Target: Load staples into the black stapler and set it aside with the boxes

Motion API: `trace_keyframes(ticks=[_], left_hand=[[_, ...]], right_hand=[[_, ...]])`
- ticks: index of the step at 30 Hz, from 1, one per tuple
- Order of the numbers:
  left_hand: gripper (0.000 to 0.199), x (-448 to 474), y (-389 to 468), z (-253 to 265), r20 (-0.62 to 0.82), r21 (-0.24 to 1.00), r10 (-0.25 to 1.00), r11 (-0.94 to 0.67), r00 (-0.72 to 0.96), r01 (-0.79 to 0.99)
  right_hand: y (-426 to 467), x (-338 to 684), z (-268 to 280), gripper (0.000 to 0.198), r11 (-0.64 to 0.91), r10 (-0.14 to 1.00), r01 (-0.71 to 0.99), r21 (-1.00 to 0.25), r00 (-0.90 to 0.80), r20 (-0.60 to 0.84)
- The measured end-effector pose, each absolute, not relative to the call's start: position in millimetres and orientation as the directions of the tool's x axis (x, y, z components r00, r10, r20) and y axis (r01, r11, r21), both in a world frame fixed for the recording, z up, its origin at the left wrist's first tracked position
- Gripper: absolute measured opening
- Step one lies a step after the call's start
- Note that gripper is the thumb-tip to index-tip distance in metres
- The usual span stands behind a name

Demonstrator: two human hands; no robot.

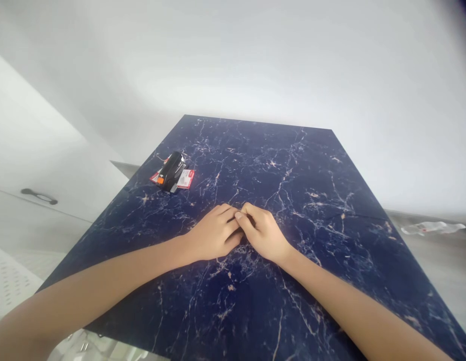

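Observation:
My left hand [213, 233] and my right hand [266, 231] rest together on the dark blue marble-patterned table [233, 311], near its middle. Their fingers meet and are bent; my right thumb lies over the fingertips of my left hand. No object shows in either hand, though the space under the fingers is hidden. Beyond my left hand, towards the table's left edge, lies a black desk tool [171, 171] with an orange label and metal parts, perhaps a stapler or punch. A small red and white box [185, 179] sits against its right side, and another red and white piece shows partly behind it.
A white wall [255, 60] stands behind the table. At the left is a white cabinet front with a dark handle [39, 196]. Past the table's right edge, a clear plastic item [432, 228] lies on a lower surface. White objects [101, 348] show below the near left edge.

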State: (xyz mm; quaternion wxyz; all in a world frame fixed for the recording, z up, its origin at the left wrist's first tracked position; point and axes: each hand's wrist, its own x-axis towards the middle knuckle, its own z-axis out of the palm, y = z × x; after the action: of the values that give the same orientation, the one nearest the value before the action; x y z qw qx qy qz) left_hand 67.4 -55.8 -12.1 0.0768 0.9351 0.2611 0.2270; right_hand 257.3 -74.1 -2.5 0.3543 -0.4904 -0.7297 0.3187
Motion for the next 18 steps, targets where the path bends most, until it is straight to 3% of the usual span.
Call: trace_keyframes(ticks=[14,18], left_hand=[[0.023,70,-58,-11,0.388,0.265,0.523,-0.852,0.759,0.452],[0.018,49,-39,-2,0.498,0.185,0.479,-0.873,0.723,0.451]], right_hand=[[-75,257,-2,0.029,0.321,0.94,0.499,-0.805,-0.273,0.206],[-76,256,0,0.027,0.331,0.939,0.49,-0.806,-0.257,0.229]])
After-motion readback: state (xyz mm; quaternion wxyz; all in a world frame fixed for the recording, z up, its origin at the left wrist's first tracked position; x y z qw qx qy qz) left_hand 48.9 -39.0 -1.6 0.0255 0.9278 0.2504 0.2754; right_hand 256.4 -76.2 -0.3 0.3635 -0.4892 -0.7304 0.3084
